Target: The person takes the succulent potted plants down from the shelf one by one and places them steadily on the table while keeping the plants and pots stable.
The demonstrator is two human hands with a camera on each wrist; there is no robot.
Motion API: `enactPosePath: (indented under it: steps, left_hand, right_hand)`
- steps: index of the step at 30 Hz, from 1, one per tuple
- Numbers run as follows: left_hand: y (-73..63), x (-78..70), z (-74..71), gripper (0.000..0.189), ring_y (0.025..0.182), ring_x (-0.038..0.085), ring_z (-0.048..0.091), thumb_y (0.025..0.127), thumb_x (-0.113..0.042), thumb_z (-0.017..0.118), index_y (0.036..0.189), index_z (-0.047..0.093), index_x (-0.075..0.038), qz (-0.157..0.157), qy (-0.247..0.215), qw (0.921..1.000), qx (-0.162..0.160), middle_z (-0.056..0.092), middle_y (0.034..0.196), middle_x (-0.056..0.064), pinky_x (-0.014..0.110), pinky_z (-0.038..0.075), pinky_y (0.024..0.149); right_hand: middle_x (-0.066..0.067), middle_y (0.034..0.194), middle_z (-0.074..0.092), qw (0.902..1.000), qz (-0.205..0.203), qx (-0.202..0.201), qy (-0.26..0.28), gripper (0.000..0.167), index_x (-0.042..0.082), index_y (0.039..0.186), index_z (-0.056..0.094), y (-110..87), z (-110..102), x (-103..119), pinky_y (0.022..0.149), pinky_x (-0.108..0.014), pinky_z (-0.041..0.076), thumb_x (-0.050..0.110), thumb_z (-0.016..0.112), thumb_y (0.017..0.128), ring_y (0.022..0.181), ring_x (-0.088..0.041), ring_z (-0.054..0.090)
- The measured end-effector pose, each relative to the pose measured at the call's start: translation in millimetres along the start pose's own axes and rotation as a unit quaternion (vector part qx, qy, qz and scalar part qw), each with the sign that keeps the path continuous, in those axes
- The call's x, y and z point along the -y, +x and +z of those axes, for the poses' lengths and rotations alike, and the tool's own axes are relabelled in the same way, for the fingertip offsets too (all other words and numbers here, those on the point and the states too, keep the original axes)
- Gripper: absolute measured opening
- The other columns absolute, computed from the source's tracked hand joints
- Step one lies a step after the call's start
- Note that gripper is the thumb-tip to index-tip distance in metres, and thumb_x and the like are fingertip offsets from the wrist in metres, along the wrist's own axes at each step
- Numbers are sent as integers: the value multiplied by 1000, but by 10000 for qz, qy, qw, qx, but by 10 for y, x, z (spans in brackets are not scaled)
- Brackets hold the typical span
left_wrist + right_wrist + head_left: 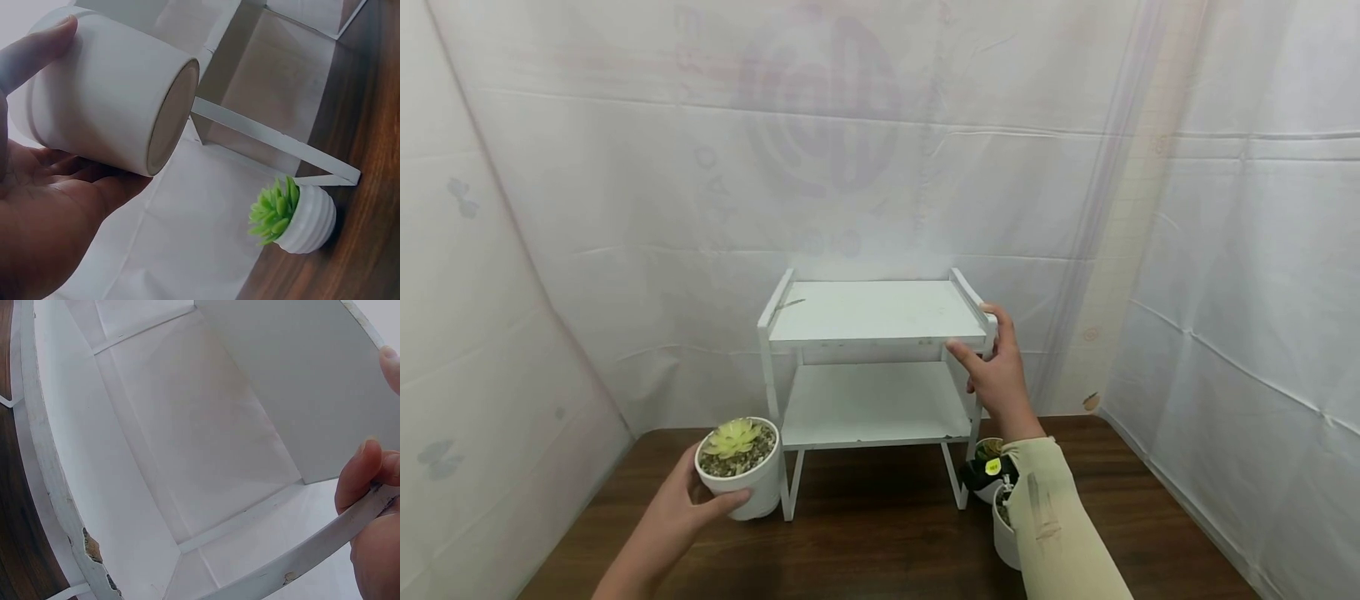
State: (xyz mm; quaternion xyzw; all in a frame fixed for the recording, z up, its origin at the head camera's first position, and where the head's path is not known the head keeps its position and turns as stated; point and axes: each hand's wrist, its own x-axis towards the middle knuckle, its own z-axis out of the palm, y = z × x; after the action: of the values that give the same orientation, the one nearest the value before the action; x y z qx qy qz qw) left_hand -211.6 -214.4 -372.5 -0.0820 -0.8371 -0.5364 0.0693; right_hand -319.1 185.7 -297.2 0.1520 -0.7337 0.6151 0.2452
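Observation:
My left hand (672, 510) grips a white flowerpot (751, 483) with a pale green succulent (734, 437) and gravel in it. In the left wrist view the pot (112, 87) is raised and its underside shows. A white two-tier shelf (880, 312) stands on the table. My right hand (1000, 377) holds the shelf's front right corner. In the right wrist view, fingers (359, 472) curl round the shelf's post (312, 550), and the thumb lies by the top board's edge.
A ribbed white pot (310, 219) with a bright green succulent stands by the shelf's leg, hidden in the head view. To the right are a white pot (1004, 533) partly behind my sleeve and another potted plant (988, 450). White sheeting (880, 167) hangs round the brown table (865, 550).

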Motion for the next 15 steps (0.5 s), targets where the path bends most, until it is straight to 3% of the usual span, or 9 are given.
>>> enactPosePath:
  steps: [3, 4, 8, 10, 12, 15]
  left_hand:
    - [-3, 42, 1, 88, 115, -7, 46, 86, -24, 74, 152, 18, -10, 13, 5, 10000, 3, 36, 149, 15, 16, 45, 88]
    - [-4, 54, 3, 87, 118, -3, 47, 86, -24, 74, 152, 19, -10, 15, 10, 10000, 1, 36, 148, 15, 18, 45, 89]
    - [-12, 93, 13, 88, 131, 29, 44, 86, -26, 75, 151, 19, -6, -22, 179, 9998, -29, 36, 148, 18, 33, 48, 96]
    - [-18, 112, 16, 88, 132, 36, 41, 86, -26, 75, 150, 19, -5, -8, 230, 9997, -47, 36, 148, 19, 34, 47, 97]
    - [-25, 136, 14, 87, 129, 26, 45, 86, -25, 75, 150, 20, -4, 19, 264, 9996, -63, 37, 147, 19, 29, 47, 95]
    - [-33, 179, 15, 86, 118, -2, 48, 85, -23, 76, 149, 22, -3, 84, 234, 9996, -102, 40, 144, 19, 17, 44, 90]
  right_hand:
    - [-16, 119, 56, 10000, 5, 3, 3, 72, 30, 146, 29, 1, -1, 7, 43, -28, 42, 24, 72, 89, 44, -12, 40]
    - [-16, 119, 56, 10000, 10, 10, 0, 72, 29, 146, 29, -1, -1, 11, 43, -28, 42, 24, 72, 89, 44, -12, 40]
    - [-15, 118, 56, 10000, 51, 4, 28, 71, 31, 145, 29, -4, 1, 17, 43, -28, 42, 25, 72, 89, 44, -12, 41]
    - [-14, 117, 56, 10000, 62, 1, 30, 71, 32, 145, 29, -4, 0, 15, 44, -28, 42, 26, 72, 89, 44, -12, 41]
    - [-13, 116, 56, 10000, 57, -7, 35, 71, 32, 145, 30, -3, 2, 10, 43, -28, 42, 25, 72, 89, 44, -12, 41]
    - [-13, 116, 56, 10000, 22, -5, 26, 71, 31, 145, 29, -3, 0, 2, 43, -28, 42, 25, 72, 89, 45, -12, 41]
